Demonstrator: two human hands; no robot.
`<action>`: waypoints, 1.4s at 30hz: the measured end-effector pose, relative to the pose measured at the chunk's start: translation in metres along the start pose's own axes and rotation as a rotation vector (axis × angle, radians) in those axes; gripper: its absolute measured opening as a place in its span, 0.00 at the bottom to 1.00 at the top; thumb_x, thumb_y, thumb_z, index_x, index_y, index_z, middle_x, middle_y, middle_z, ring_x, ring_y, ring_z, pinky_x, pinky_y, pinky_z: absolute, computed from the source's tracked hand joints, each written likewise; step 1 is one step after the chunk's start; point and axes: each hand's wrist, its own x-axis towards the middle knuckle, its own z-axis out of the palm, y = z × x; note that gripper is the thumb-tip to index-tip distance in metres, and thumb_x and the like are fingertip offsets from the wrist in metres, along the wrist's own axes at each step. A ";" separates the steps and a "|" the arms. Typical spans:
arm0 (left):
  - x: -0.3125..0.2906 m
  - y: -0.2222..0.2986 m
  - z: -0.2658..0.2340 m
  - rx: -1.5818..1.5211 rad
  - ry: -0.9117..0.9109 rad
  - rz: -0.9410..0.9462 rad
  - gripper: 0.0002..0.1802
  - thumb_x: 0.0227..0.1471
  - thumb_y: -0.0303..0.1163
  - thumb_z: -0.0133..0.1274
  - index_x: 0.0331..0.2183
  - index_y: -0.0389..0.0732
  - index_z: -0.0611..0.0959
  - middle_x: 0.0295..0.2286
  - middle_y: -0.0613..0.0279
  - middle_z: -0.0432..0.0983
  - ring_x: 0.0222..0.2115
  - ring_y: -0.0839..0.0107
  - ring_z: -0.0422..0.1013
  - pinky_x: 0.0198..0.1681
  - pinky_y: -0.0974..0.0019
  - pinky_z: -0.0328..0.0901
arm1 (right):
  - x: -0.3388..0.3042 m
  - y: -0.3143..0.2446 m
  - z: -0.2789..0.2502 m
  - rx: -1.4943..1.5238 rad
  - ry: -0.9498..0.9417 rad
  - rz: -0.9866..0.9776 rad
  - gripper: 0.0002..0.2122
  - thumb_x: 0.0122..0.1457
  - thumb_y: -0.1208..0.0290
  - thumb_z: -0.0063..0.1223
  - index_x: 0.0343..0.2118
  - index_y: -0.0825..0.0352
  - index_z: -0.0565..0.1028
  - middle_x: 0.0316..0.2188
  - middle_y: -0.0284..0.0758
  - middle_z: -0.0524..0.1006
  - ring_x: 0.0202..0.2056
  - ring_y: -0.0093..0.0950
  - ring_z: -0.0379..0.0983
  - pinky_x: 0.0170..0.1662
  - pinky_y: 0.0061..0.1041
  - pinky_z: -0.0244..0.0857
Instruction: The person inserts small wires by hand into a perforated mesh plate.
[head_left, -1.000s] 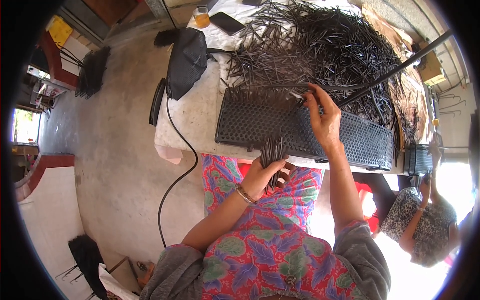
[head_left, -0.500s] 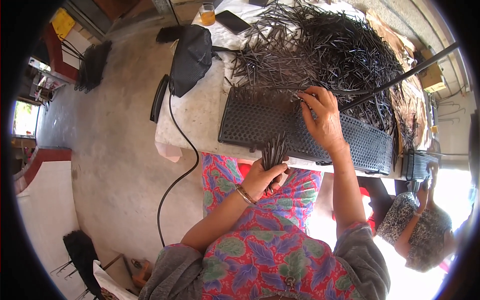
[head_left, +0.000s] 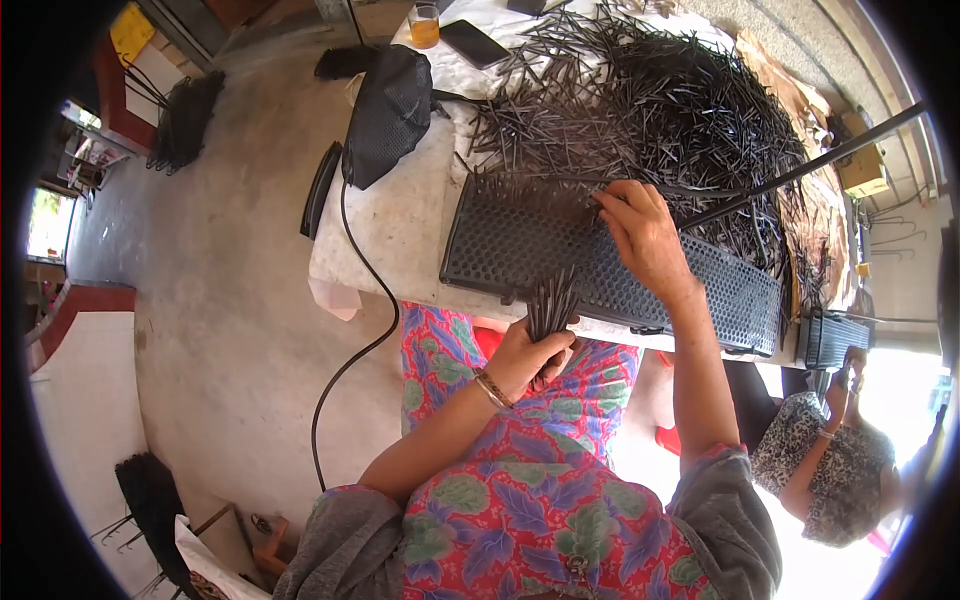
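Observation:
A bundle of thin dark sticks [head_left: 551,303] stands upright in my left hand [head_left: 530,358], whose fingers wrap round it in front of the table edge. My right hand [head_left: 650,240] hovers over a long black perforated tray [head_left: 520,240], its thumb and forefinger pinched at the tray's far side. Whatever lies between those fingertips is too small to make out. Round holes cover the tray in rows, and thin dark pieces stick up along its far left part. Beyond it a big heap of loose dark sticks [head_left: 700,110] spreads across the table.
At the left table corner lies a black mesh-covered object [head_left: 388,120] with a cable [head_left: 375,350] hanging to the floor. A glass of amber drink [head_left: 424,30] and a phone [head_left: 473,44] stand behind. A black bar crosses the right side. Another person [head_left: 835,460] sits at right.
My right hand has shifted slightly right, still pinched over the tray. The left hand holds its bundle in nearly the same place. The whole view has moved a little.

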 end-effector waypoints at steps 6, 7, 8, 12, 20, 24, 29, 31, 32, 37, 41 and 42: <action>-0.001 0.001 0.001 -0.012 -0.005 0.007 0.15 0.51 0.27 0.51 0.42 0.34 0.74 0.26 0.62 0.75 0.16 0.85 0.61 0.15 0.79 0.55 | 0.010 -0.004 0.000 -0.064 -0.079 -0.056 0.08 0.45 0.80 0.53 0.31 0.68 0.75 0.32 0.36 0.71 0.35 0.35 0.67 0.40 0.30 0.63; -0.001 0.001 0.001 -0.013 -0.008 0.012 0.15 0.51 0.27 0.51 0.42 0.34 0.74 0.26 0.62 0.75 0.16 0.85 0.61 0.15 0.79 0.55 | 0.011 -0.001 0.001 -0.067 -0.078 -0.056 0.08 0.45 0.80 0.53 0.31 0.68 0.75 0.32 0.36 0.71 0.35 0.35 0.67 0.40 0.30 0.63; -0.001 0.000 0.001 -0.015 -0.010 0.018 0.15 0.51 0.27 0.51 0.42 0.34 0.74 0.26 0.62 0.75 0.16 0.85 0.61 0.15 0.79 0.55 | 0.012 0.003 0.003 -0.068 -0.079 -0.063 0.07 0.44 0.80 0.53 0.30 0.68 0.75 0.31 0.36 0.71 0.35 0.34 0.68 0.39 0.30 0.64; -0.002 0.002 0.004 0.007 0.014 0.026 0.12 0.53 0.28 0.49 0.40 0.36 0.73 0.16 0.67 0.66 0.12 0.80 0.59 0.14 0.75 0.53 | 0.012 0.007 0.006 -0.068 -0.083 -0.078 0.05 0.43 0.79 0.54 0.26 0.67 0.74 0.27 0.35 0.70 0.33 0.33 0.69 0.38 0.30 0.64; -0.003 0.008 0.003 -0.050 0.001 -0.058 0.15 0.52 0.27 0.50 0.42 0.34 0.73 0.27 0.58 0.76 0.17 0.82 0.65 0.14 0.76 0.58 | 0.024 -0.003 -0.006 -0.066 -0.195 0.042 0.06 0.44 0.77 0.53 0.28 0.67 0.73 0.31 0.35 0.72 0.29 0.39 0.72 0.32 0.34 0.67; -0.006 0.007 0.000 -0.061 -0.009 -0.090 0.14 0.53 0.29 0.49 0.42 0.35 0.73 0.29 0.56 0.76 0.21 0.78 0.70 0.15 0.75 0.63 | 0.028 -0.009 -0.014 -0.018 -0.153 0.112 0.06 0.45 0.77 0.51 0.29 0.68 0.72 0.31 0.36 0.72 0.30 0.40 0.73 0.30 0.34 0.68; -0.006 0.005 0.002 -0.040 0.009 -0.123 0.13 0.54 0.34 0.51 0.39 0.37 0.75 0.30 0.58 0.76 0.27 0.74 0.73 0.22 0.71 0.69 | 0.017 -0.009 -0.009 -0.041 -0.144 0.106 0.07 0.47 0.76 0.52 0.31 0.67 0.72 0.30 0.37 0.72 0.29 0.41 0.72 0.29 0.35 0.68; -0.004 0.003 0.002 -0.025 0.015 -0.104 0.12 0.54 0.34 0.51 0.38 0.37 0.75 0.30 0.57 0.77 0.27 0.73 0.74 0.22 0.71 0.70 | 0.013 -0.010 -0.008 -0.046 -0.141 0.112 0.07 0.47 0.76 0.52 0.31 0.67 0.72 0.30 0.37 0.72 0.28 0.41 0.72 0.29 0.35 0.68; -0.004 0.004 0.003 -0.012 0.022 -0.083 0.11 0.54 0.34 0.51 0.37 0.37 0.76 0.31 0.57 0.77 0.28 0.73 0.74 0.22 0.71 0.70 | 0.011 -0.010 -0.007 -0.057 -0.116 0.124 0.07 0.48 0.76 0.52 0.32 0.67 0.72 0.30 0.37 0.72 0.28 0.41 0.72 0.29 0.35 0.68; -0.003 0.004 0.007 -0.043 0.036 -0.045 0.12 0.54 0.33 0.50 0.38 0.35 0.75 0.32 0.54 0.77 0.29 0.70 0.75 0.24 0.70 0.71 | 0.004 -0.010 -0.006 -0.045 -0.065 0.158 0.06 0.49 0.76 0.51 0.31 0.68 0.72 0.29 0.38 0.72 0.26 0.41 0.72 0.28 0.34 0.68; 0.002 -0.001 0.005 -0.035 0.080 -0.012 0.12 0.55 0.32 0.49 0.39 0.35 0.75 0.33 0.52 0.77 0.30 0.69 0.75 0.25 0.70 0.72 | 0.004 -0.011 -0.005 -0.042 -0.035 0.163 0.06 0.49 0.76 0.51 0.31 0.68 0.72 0.27 0.38 0.72 0.26 0.40 0.72 0.27 0.34 0.67; 0.001 -0.001 0.004 -0.001 0.083 0.006 0.12 0.55 0.32 0.49 0.39 0.35 0.75 0.32 0.53 0.77 0.30 0.69 0.75 0.24 0.70 0.72 | 0.004 -0.012 -0.005 -0.044 -0.036 0.159 0.06 0.49 0.76 0.51 0.31 0.68 0.72 0.27 0.38 0.72 0.25 0.40 0.72 0.27 0.34 0.67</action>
